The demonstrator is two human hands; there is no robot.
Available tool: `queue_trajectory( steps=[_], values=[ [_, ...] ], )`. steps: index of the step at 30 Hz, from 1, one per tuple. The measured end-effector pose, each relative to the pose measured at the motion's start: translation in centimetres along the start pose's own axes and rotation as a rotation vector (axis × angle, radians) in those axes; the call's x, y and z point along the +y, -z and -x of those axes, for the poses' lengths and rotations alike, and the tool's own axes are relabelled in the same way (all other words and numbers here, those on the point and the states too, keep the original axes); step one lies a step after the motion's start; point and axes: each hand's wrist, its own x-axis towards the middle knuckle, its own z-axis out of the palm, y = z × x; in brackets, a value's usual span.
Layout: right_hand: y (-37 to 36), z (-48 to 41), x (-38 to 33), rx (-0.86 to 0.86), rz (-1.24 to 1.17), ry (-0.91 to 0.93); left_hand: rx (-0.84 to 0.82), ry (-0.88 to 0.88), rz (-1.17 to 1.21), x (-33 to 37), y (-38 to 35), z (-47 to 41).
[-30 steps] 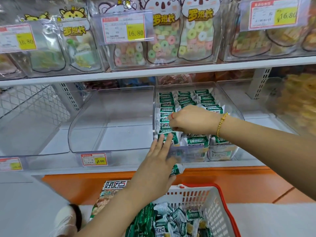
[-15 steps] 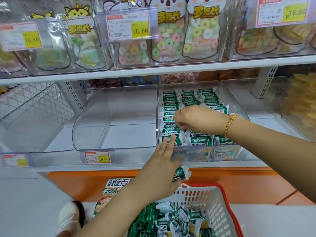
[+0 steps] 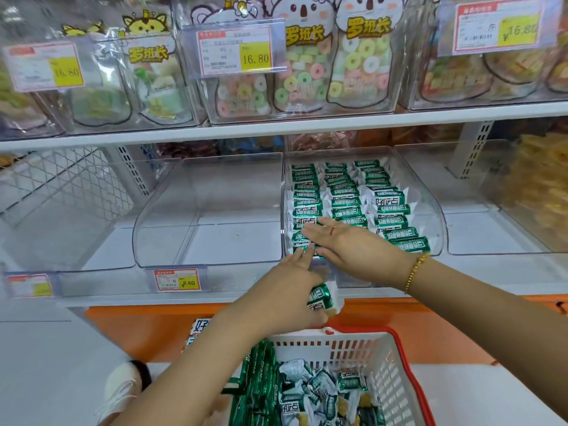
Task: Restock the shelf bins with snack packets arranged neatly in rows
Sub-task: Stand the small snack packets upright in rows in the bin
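- The clear plastic shelf bin on the lower white shelf holds small green-and-white foil snack packets in three rows running front to back.
- The right hand lies flat over the front of the left and middle rows, fingers straight and together, resting on the packets. A gold bead bracelet circles its wrist.
- The left hand reaches to the bin's front edge, its fingertips touching the front packets just beside the right hand. A spare green-and-white packet is tucked in its grip on the thumb side.
- Below, a white plastic basket with a red rim contains more loose packets.
- The neighbouring clear bin to the left carries a red-and-yellow price label.
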Motion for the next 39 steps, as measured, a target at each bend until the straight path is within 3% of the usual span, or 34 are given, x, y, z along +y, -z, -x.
queue_trajectory(
  steps=[4,7,9,13,15,19,22,25,30,35,39],
  values=[
    [0.9,0.9,-0.3,0.038,-0.054,0.013,0.121,0.057,0.191,-0.1,1.0,1.1],
    [2.8,3.2,-0.4,0.159,-0.503,-0.059,0.270,0.067,0.313,0.7,2.2,1.9],
    [4.2,5.2,-0.6,0.136,-0.769,-0.047,0.267,0.060,0.357,1.8,3.0,1.8],
    [6.6,9.4,1.1,0.192,-0.922,-0.062,0.290,0.078,0.329,5.1,4.3,-0.6],
    [7.3,11.5,2.7,0.271,-0.938,-0.109,0.357,0.085,0.323,7.0,4.8,-2.8],
    [6.9,14.4,6.4,0.392,-0.605,-0.294,0.455,-0.031,0.330,10.6,5.0,-7.9],
    [6.0,16.2,11.1,0.557,-0.742,-0.476,0.484,-0.054,0.409,11.8,3.6,-11.8],
    [4.5,16.4,16.9,0.698,-0.848,-0.782,0.470,0.015,0.468,12.0,2.2,-15.4],
    [1.6,11.4,24.6,0.497,-0.846,-0.942,0.425,0.106,0.415,11.7,1.7,-19.1],
    [-0.4,4.6,27.7,0.207,-0.759,-0.861,0.437,0.091,0.444,11.0,0.6,-19.4],
    [-2.8,1.1,28.3,0.166,-0.815,-0.873,0.472,0.099,0.431,10.9,0.3,-19.6]
  ],
)
